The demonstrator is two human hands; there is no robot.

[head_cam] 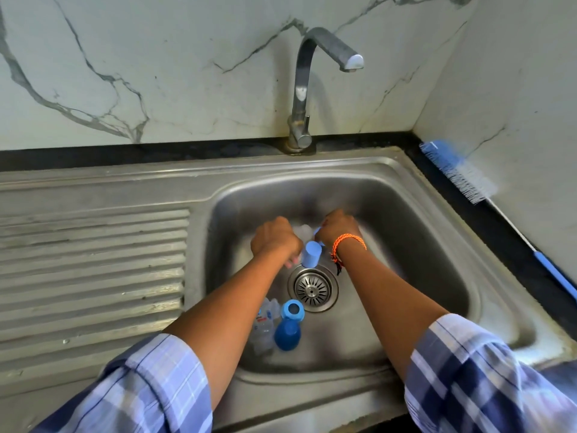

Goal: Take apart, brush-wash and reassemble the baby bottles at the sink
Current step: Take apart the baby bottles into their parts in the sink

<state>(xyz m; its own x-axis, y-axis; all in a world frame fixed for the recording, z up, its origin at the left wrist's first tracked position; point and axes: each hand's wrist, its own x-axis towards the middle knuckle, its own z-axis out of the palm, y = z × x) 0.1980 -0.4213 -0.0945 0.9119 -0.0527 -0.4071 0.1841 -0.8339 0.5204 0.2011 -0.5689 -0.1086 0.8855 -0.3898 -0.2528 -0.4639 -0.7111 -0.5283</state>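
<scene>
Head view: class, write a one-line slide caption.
Both hands, left hand and right hand, grip a blue-capped bottle over the sink.

Above the drain, the clear bottle is showing only as a blur between the left hand and right hand, whose fingers are hiding behind their backs. The brush handle is running off the right edge.

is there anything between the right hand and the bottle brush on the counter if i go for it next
Nothing visible blocks it. The right hand is down in the sink basin, gripping a bottle part together with the left hand. The bottle brush lies on the black counter edge along the right wall, with only the basin's rim between.
</scene>
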